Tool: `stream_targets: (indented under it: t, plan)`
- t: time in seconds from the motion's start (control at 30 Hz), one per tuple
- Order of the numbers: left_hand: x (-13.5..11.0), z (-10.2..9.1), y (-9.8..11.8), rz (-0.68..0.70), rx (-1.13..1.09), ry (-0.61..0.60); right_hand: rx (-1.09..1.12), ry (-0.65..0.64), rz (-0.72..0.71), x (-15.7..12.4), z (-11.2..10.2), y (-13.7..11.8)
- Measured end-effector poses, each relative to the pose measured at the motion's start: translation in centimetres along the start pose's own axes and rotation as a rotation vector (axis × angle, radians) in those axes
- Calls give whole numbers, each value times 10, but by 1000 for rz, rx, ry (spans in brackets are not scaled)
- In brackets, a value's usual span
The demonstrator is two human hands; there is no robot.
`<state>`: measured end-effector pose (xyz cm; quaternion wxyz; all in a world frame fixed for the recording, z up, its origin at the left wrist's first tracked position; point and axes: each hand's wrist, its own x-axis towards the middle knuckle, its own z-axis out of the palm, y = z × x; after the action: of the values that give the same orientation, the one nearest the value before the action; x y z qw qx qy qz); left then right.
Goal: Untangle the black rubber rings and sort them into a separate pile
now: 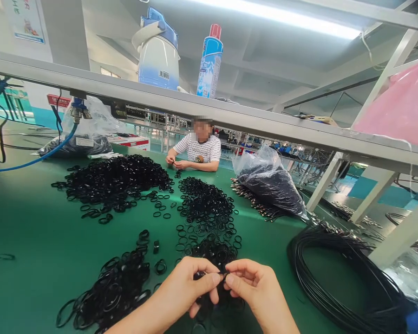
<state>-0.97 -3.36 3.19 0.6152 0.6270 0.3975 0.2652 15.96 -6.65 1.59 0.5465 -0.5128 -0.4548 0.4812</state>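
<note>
My left hand and my right hand meet at the near edge of the green table, fingertips pinched together on a small black rubber ring. More black rings lie under and just beyond my hands in a pile. A looser heap of larger black rings sits to the left of my left wrist. Both hands are closed in a pinch.
A big mound of rings and a middle mound lie further out. Black cable coils sit right, clear bags of dark parts behind. A person in a striped shirt works opposite. A shelf bar carries bottles.
</note>
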Motion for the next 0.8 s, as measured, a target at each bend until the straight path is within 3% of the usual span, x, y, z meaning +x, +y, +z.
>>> stream_targets:
  t: [0.37,0.53,0.8]
  plan:
    - [5,2,-8,3,142,100,-10,-61,-7,-4,4,-1]
    - [4,6,-6,-7,250,160,-90,-19,-13,-4,4,2]
    - [0,10,-9,229,663,355,-236,-15,-27,-5,10,9]
